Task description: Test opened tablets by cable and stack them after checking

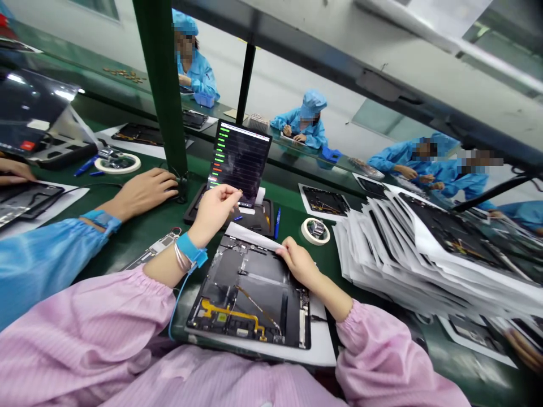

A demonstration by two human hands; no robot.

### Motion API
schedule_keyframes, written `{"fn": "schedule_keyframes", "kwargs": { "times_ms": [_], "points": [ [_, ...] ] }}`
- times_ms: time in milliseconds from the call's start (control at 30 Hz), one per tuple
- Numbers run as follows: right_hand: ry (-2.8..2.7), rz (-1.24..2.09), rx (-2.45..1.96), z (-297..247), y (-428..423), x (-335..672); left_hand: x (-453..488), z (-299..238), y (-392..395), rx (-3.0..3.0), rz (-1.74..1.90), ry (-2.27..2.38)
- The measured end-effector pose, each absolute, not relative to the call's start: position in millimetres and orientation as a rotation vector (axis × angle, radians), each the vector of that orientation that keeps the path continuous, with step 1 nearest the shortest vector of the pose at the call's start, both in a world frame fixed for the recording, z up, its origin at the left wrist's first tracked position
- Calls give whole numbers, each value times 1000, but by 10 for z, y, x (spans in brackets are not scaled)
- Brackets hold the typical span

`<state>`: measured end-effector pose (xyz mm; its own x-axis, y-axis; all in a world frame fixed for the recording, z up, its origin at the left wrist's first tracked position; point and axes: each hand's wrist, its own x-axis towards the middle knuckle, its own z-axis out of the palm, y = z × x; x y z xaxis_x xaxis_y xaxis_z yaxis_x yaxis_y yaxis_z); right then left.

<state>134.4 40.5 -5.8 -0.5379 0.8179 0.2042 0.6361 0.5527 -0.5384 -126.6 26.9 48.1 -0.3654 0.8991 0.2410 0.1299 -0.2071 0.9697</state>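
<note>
On my feed, left hand (214, 209): fingers pinched together, contents unclear. Tablet housing (261, 288) lies at their five o'clock. Right hand (300, 263): fingers curled at housing's one-o'clock corner; grasping housing or white sheet (254, 236), I can't tell. Lit screen (241, 155) beyond, twelve o'clock.

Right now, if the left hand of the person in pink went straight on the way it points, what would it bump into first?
Probably the upright screen, which shows behind the fingertips of the left hand; how much gap lies between is unclear from this view.
</note>
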Motion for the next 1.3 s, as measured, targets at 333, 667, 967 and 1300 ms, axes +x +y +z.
{"fn": "schedule_keyframes", "kwargs": {
  "times_ms": [333, 667, 967, 1300],
  "points": [
    [-1631, 200, -1563, 586, 1938, 1582, -1196, 481, 266, 1188, 1683, 1447],
    [-1995, 164, -2124, 700, 2889, 1162, -1157, 426, 270, 1339, 1569, 1537],
    [-2535, -132, -2308, 407, 2592, 1967, -1105, 384, 256, 1426, 1516, 1555],
    [-2685, -379, -2024, 293, 2440, 1961, -1114, 404, 227, 1498, 1505, 1576]
  ]
}}
